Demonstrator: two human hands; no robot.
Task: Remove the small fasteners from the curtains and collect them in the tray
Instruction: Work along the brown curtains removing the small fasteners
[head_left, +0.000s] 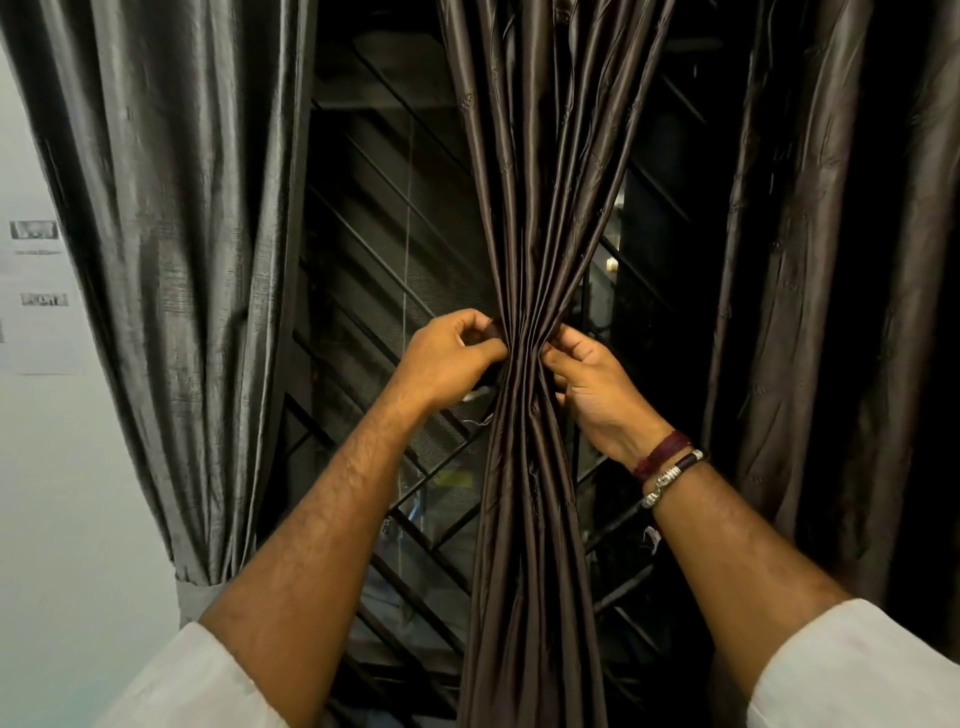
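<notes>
Both hands — left hand (449, 358), right hand (589, 376) — pinched on middle curtain (524, 218) at its cinched waist; fastener hidden, tray not in view — prob. early.

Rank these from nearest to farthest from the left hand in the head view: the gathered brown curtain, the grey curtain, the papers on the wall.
1. gathered brown curtain: pinched by the left hand, centre.
2. grey curtain: hanging further left.
3. papers on the wall: far left edge.

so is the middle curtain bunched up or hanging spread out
Bunched. The middle curtain is pinched into a narrow waist between the left hand and right hand, its folds fanning out above and below.
</notes>
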